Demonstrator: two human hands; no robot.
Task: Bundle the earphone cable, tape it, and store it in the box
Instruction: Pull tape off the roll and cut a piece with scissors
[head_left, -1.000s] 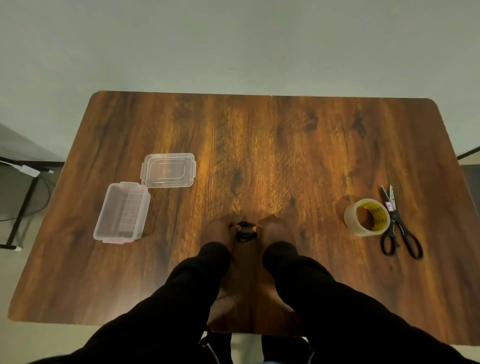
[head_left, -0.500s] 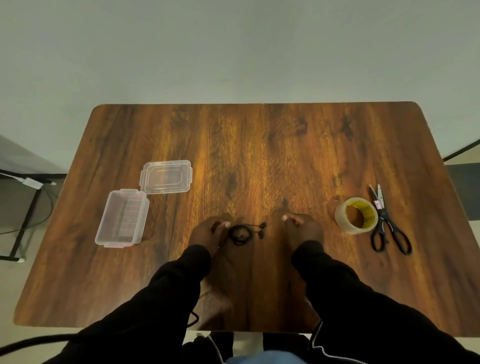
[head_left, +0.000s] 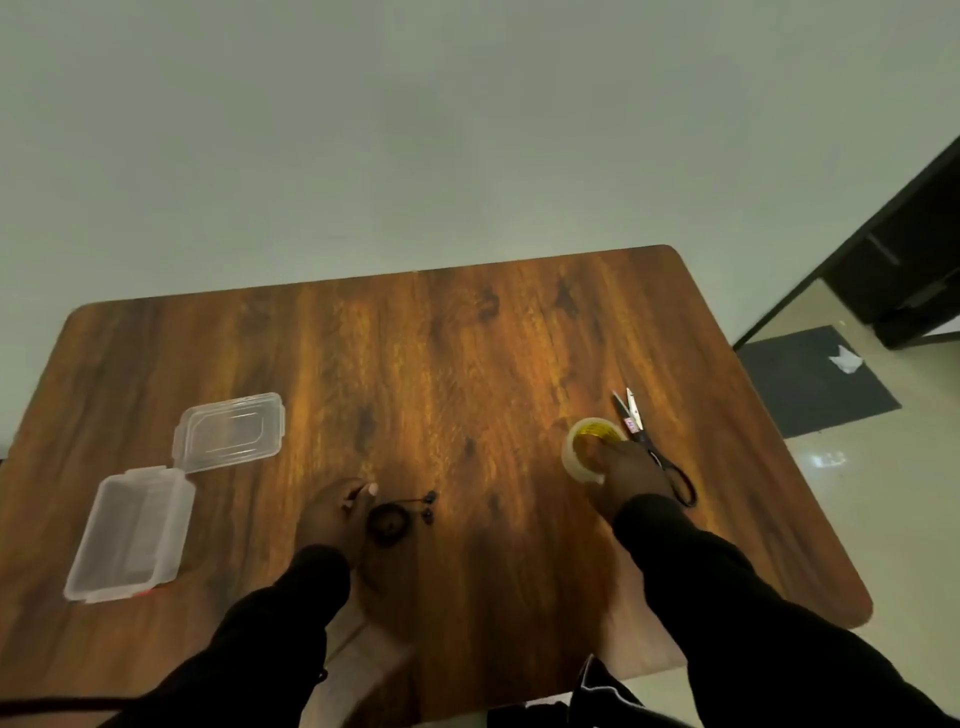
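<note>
The black earphone cable lies coiled into a small ring on the wooden table, its two earbuds sticking out to the right. My left hand pinches the coil's left side. My right hand rests on the roll of clear tape at the right, fingers around its near edge. A clear plastic box stands open at the left, with its lid lying separately just behind it.
Black-handled scissors lie right of the tape roll, partly under my right hand. The table's right edge is close beyond them. A dark mat and a black frame are on the floor to the right.
My right hand let go of the coil and moved right onto the tape roll. My left hand stayed on the coil. The view swung to the right.
</note>
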